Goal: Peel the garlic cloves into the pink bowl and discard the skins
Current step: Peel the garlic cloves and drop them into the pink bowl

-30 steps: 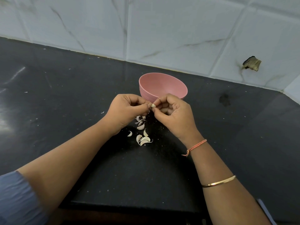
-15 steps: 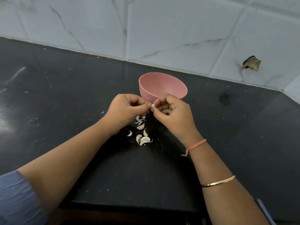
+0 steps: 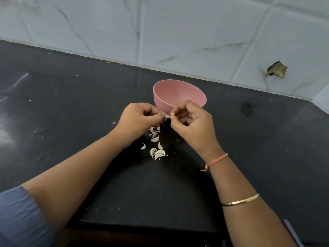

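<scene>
Both hands meet just in front of the pink bowl [image 3: 179, 97], which stands on the black counter near the wall. A small white garlic clove [image 3: 167, 116] is pinched between the fingertips of my left hand [image 3: 140, 120] and my right hand [image 3: 192, 125]. Most of the clove is hidden by the fingers. Below the hands, several garlic cloves and bits of skin [image 3: 156, 145] lie loose on the counter. The visible part of the bowl's inside shows nothing in it.
The black stone counter [image 3: 71, 104] carries small white flecks. A tiled wall [image 3: 178, 32] rises right behind the bowl, with a chipped hole [image 3: 276, 69] at the right. The counter's front edge [image 3: 142, 225] lies close below my forearms.
The hands have stayed in place in front of the bowl. Only the fingertips have shifted slightly on the clove.
</scene>
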`<move>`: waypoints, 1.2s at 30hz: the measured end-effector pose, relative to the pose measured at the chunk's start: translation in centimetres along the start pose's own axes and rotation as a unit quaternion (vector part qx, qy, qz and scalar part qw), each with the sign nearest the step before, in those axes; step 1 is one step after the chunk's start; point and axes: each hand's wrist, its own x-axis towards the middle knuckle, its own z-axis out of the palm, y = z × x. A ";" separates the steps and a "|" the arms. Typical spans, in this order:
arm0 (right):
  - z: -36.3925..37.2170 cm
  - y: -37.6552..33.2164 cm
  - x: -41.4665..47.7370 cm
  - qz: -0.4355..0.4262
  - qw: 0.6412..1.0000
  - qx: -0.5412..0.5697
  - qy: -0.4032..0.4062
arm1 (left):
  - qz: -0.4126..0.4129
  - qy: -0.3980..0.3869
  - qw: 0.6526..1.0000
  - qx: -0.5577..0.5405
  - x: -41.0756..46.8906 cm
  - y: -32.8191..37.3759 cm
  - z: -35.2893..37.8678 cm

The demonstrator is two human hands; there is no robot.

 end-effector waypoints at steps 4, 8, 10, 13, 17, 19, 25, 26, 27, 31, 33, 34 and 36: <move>-0.2 0.0 0.1 -0.006 0.999 0.036 0.012 | -0.002 0.023 0.999 0.039 0.2 -0.1 -0.1; -0.5 0.2 0.2 0.007 0.999 0.047 0.010 | 0.002 0.027 0.999 0.025 0.1 0.0 -0.2; -0.4 0.3 0.1 0.014 0.999 0.034 -0.008 | 0.012 0.017 1.000 0.007 0.0 0.1 -0.2; -0.3 0.3 0.1 0.013 0.999 0.017 -0.025 | 0.028 0.002 0.999 -0.020 -0.4 0.5 -0.2; -0.4 0.4 0.1 0.016 0.999 0.012 -0.025 | 0.034 -0.031 0.998 -0.043 -0.6 0.7 -0.1; -0.4 0.4 0.1 0.020 0.999 0.011 -0.023 | 0.036 -0.042 0.998 -0.040 -0.5 0.5 -0.2; -0.5 0.5 0.1 0.012 0.999 -0.015 -0.037 | 0.042 -0.040 0.998 -0.027 -0.6 0.5 -0.3; -0.5 0.5 0.1 0.007 0.999 -0.023 -0.035 | 0.041 -0.040 0.998 -0.024 -0.5 0.5 -0.3; -0.5 0.5 0.2 0.000 0.999 -0.033 -0.030 | 0.038 -0.040 0.998 -0.023 -0.5 0.5 -0.3; -0.4 0.6 0.1 0.010 0.999 -0.017 -0.029 | 0.034 -0.034 0.999 -0.020 -0.4 0.5 -0.3; -0.4 0.6 0.1 0.017 0.999 -0.007 -0.034 | 0.034 -0.031 0.999 -0.015 -0.4 0.4 -0.3; -0.3 0.6 0.0 0.018 0.999 -0.006 -0.036 | 0.035 -0.030 0.999 -0.013 -0.4 0.3 -0.3; -0.3 0.5 0.0 0.022 0.999 -0.002 -0.035 | 0.034 -0.026 0.999 -0.010 -0.4 0.3 -0.2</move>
